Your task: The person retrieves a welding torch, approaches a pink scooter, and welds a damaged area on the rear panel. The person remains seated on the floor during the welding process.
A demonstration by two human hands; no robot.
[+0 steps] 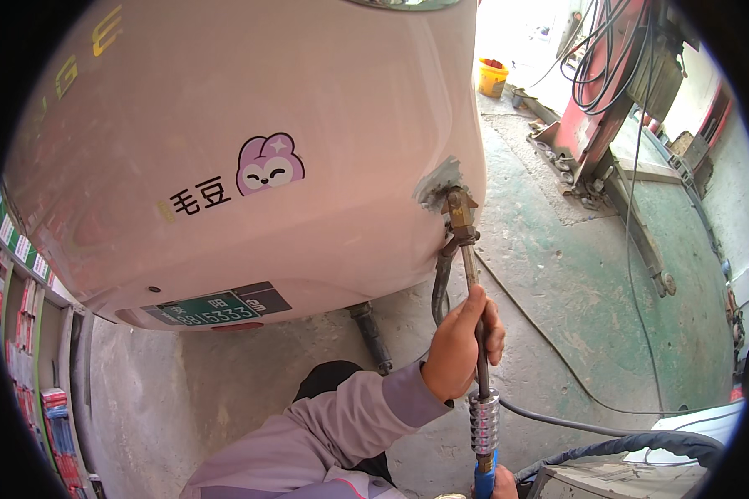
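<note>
A slide-hammer dent puller [483, 358] runs from the lower edge up to a pink car body panel [349, 100]. My left hand [456, 353] is closed round its thin metal shaft. Below that hand sits the ridged metal weight [484, 420], and under it a blue handle [484, 481]. Part of my right hand [505, 484] shows at the lower edge, closed on the handle; the rest is cut off. The brass-coloured head [461, 218] of the puller is at a bare grey patch [439, 183] on the panel's corner. Its exact contact point is hidden.
A dark cable [558, 426] trails right from beside the tool. A red lift post [595, 108] with coiled black cables stands at the far right, its arm [641, 224] low over the floor. A yellow bucket [493, 79] stands far off. Shelves [37, 333] line the left.
</note>
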